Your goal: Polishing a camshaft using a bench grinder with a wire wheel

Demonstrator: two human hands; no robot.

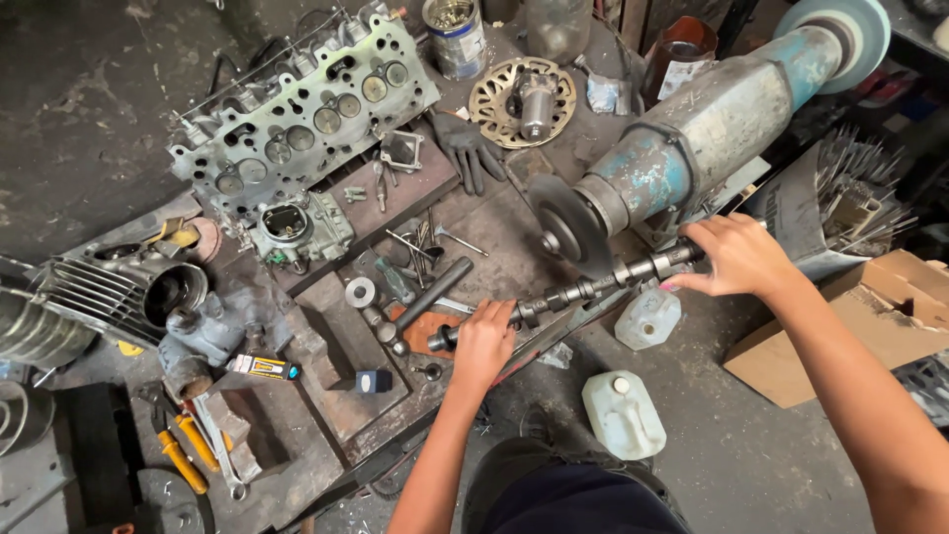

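Hands gripping long dark steel camshaft [593, 287] at both ends (left hand [483, 341], right hand [736, 257]), pressing it against grey grinder wheel [571, 225]; remaining lobes looking unpolished.

camshaft [593, 287] ends hidden under each hand; grinder [712, 119] wheel cropped

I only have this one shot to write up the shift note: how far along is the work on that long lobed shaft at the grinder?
Done: the long dark lobed metal shaft is already raised to the dark round wheel of the blue bench grinder.
In hand: left hand and right hand grip its two ends.
Left: I cannot tell which lobes have been dressed; none looks freshly bright.
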